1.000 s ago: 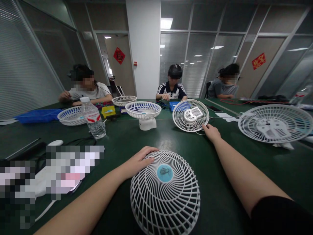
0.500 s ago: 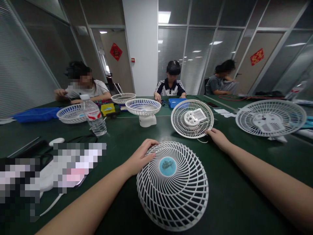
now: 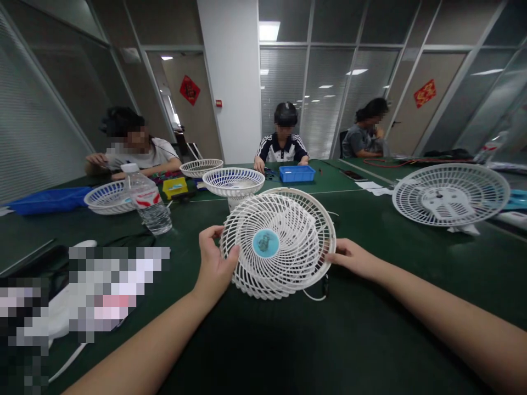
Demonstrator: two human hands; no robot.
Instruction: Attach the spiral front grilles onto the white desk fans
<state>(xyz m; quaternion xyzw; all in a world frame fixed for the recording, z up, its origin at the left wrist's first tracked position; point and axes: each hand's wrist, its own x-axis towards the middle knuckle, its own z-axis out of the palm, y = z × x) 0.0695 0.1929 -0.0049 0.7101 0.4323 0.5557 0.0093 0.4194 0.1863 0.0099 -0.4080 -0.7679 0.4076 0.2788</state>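
Note:
My left hand (image 3: pixel 214 263) grips the left rim of a white front fan grille (image 3: pixel 269 249) with a blue round badge in its middle, tilted up off the green table (image 3: pixel 263 334). Right behind the grille stands the white fan body with its rear guard (image 3: pixel 319 211), mostly hidden. My right hand (image 3: pixel 352 258) closes on that fan's right rim. A thin white cord (image 3: pixel 315 296) trails below the two parts.
A water bottle (image 3: pixel 146 200) stands at left, near several white and blue grilles (image 3: pixel 233 181). Another fan (image 3: pixel 450 195) lies at right. A blue tray (image 3: pixel 296 173) sits mid-table. Three people work at the far side. A blurred patch covers the near left.
My left hand lifted the front grille off the table and tilted it upright. My right hand drew the other fan back toward me, so the two parts now meet.

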